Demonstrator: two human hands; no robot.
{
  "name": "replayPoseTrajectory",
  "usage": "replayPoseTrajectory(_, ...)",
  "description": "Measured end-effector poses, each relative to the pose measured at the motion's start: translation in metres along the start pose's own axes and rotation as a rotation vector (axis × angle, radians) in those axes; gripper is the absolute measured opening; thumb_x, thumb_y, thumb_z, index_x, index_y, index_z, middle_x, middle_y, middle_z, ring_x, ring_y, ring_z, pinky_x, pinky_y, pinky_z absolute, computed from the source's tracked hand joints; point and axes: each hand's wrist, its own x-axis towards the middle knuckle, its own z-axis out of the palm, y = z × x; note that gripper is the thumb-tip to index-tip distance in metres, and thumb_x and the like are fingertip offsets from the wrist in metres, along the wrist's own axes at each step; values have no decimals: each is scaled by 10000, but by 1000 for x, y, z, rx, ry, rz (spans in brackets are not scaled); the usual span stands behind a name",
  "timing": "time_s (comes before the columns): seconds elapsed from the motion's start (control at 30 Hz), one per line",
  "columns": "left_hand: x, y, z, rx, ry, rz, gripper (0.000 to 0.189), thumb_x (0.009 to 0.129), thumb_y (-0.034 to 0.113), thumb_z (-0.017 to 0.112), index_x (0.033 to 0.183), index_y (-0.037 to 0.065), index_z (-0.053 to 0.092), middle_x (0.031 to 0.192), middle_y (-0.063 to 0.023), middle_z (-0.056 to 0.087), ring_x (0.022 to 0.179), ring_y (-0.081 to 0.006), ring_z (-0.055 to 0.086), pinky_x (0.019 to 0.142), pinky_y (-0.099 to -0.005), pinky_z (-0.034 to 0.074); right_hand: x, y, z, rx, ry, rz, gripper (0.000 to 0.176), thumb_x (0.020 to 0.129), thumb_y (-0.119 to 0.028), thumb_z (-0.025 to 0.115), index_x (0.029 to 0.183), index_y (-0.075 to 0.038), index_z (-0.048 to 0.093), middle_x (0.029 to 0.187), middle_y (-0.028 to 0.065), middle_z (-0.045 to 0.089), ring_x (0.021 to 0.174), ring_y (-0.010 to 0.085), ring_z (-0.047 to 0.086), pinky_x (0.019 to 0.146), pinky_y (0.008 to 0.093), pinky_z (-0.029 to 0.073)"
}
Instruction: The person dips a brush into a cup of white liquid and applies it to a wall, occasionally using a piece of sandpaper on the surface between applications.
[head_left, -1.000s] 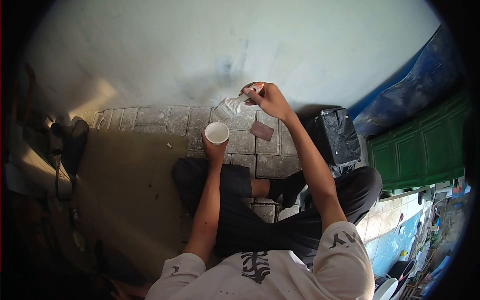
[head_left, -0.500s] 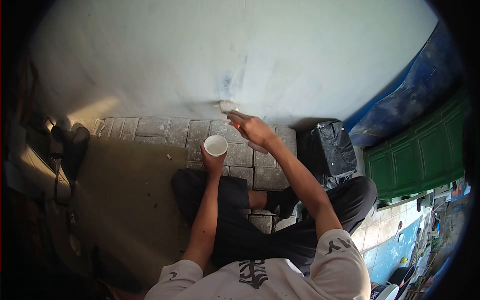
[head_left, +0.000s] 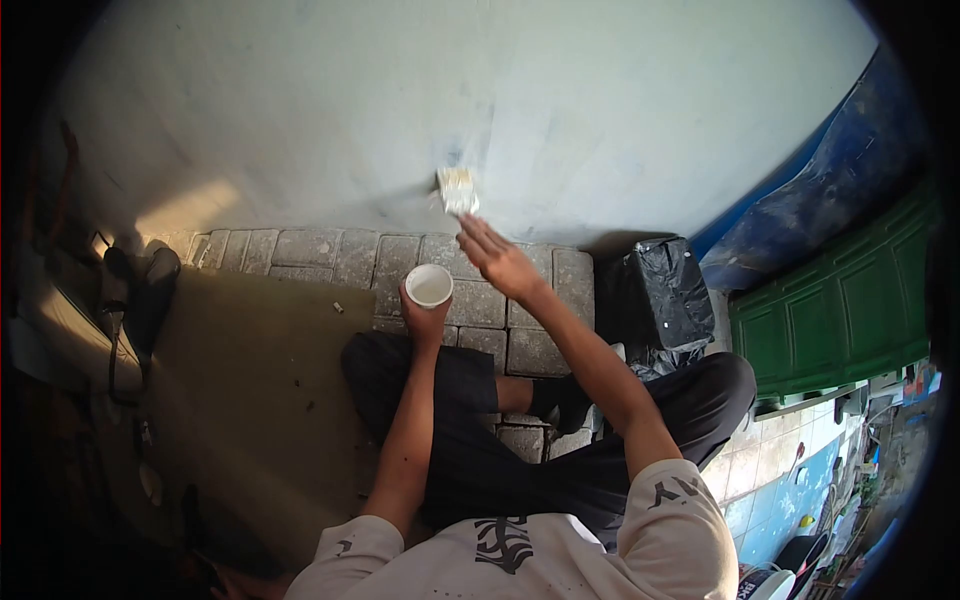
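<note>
My left hand [head_left: 424, 322] is wrapped round a white cup [head_left: 430, 287], which is upright with whitish contents inside. Above and to its right, my right hand [head_left: 503, 266] grips a paintbrush [head_left: 459, 192]; the handle is mostly hidden by my fingers. The wide bristle end, coated in white, is at the lower part of the pale wall [head_left: 620, 110]. Bluish and grey smudges mark the wall just above the brush.
Grey paving bricks [head_left: 480, 302] lie along the wall's foot, with a brown mat [head_left: 260, 380] at left. A black plastic-wrapped box [head_left: 668, 295] stands right of my right arm. Beyond it are a green panelled object [head_left: 835, 315] and a blue sheet [head_left: 820, 190].
My right hand has turned and the brush has moved up the wall, its bristles now showing more fully. The cup in my left hand has shifted only slightly.
</note>
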Motion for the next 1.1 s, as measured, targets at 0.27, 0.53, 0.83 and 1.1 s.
replayPoseTrajectory(0.27,1,3,-1,30,-34,-5,750,671,130,960,1293,41,552,1223,-193,673,1149,-398,667,954,-483,541,65,-1,-63,309,44,233,303,966,-39,660,1268,-14,636,1423,140,637,1253,344,654,960,424,620)
replayPoseTrajectory(0.53,3,7,-1,30,-42,40,751,693,119,949,1316,30,539,1241,-186,666,1161,-384,662,966,-481,539,52,-13,-48,74,106,34,390,913,-34,668,1297,14,621,1535,187,529,1426,350,518,1150,431,502)
replayPoseTrajectory(0.83,1,7,-1,-20,-40,-5,716,706,129,942,1297,31,549,1233,-190,667,1163,-388,659,980,-484,527,48,-12,-40,227,-302,177,416,973,-52,576,1386,3,557,1600,143,465,1377,351,562,1102,438,541)
replayPoseTrajectory(1.1,-1,3,1,22,-46,-42,751,688,98,939,1320,35,538,1249,-192,657,1186,-392,644,1000,-485,515,85,-21,-86,100,191,47,393,935,-22,616,1319,51,581,1561,274,459,1455,400,471,1185,478,455)
